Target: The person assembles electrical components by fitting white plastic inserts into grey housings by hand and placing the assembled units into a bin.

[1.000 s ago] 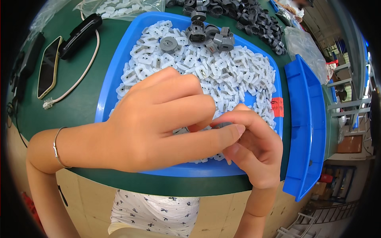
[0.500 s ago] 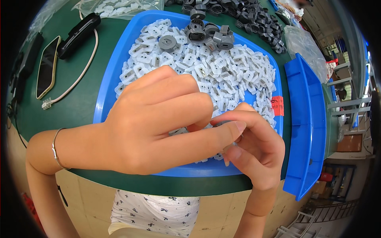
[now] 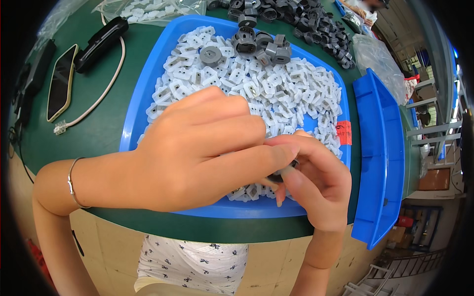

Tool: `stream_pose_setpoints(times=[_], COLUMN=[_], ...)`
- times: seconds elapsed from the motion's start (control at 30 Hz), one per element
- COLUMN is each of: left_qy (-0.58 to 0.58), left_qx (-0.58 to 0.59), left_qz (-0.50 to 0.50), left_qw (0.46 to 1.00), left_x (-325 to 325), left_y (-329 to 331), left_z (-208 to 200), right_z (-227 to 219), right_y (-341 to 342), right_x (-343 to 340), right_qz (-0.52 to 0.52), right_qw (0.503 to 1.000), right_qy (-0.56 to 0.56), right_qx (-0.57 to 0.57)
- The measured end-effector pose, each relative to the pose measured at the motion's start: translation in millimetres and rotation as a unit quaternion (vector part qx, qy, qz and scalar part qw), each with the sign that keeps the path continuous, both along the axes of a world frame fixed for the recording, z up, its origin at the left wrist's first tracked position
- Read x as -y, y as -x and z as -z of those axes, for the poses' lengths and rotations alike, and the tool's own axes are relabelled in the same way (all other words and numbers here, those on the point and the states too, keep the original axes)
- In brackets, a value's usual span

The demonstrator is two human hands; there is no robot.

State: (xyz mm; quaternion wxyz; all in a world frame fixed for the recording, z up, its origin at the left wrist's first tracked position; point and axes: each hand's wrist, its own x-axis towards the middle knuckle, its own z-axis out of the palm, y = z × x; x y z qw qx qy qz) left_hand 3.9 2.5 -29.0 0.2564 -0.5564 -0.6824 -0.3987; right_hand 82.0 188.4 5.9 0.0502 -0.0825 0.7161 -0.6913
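Observation:
Over the front of the blue tray [image 3: 136, 116], my two hands meet with their fingertips together. A small dark grey plastic part [image 3: 277, 176] shows between them, mostly hidden by the fingers. My right hand [image 3: 323, 182] pinches it between thumb and curled fingers. Reaching across from the left, my left hand [image 3: 197, 153] is closed, its thumb and forefinger pressed to the same part. Many small white plastic pieces [image 3: 301, 89] with holes fill the tray below. A round grey cap [image 3: 211, 56] and several hollow dark grey housings [image 3: 245, 42] lie on top of them.
A heap of dark grey parts [image 3: 316, 24] lies behind the tray. An empty blue bin [image 3: 377, 163] stands at the right, near a clear plastic bag [image 3: 377, 54]. On the left are a phone [image 3: 61, 84], a black handset-like object [image 3: 101, 44] and a pale cable [image 3: 111, 84].
Both hands have shifted slightly, still joined at the fingertips. More of the dark grey part now shows between the fingers. The view has moved a little.

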Motion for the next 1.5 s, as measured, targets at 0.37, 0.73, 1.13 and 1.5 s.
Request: stream_pose_setpoints(times=[0.37,0.73,1.13,1.5], left_qy=[0.018,0.131,0.129,0.106], left_qx=[0.236,-0.014,0.07,0.31], left_qz=[0.036,-0.25,-0.166,0.133], left_qw=[0.971,0.959,0.975,0.935], left_x=[6,30,25,4], left_y=[3,74,49,-14], left_z=[-19,9,-14,-21], right_z=[-1,-5,-9,-9], right_y=[15,12,7,13], right_x=[-23,-143,-134,-118], right_qz=[0.283,0.611,0.663,0.5], right_qw=[0.925,0.741,0.7,0.819], right_qy=[-0.143,-0.048,-0.243,-0.248], right_qx=[-0.209,-0.276,-0.104,-0.133])
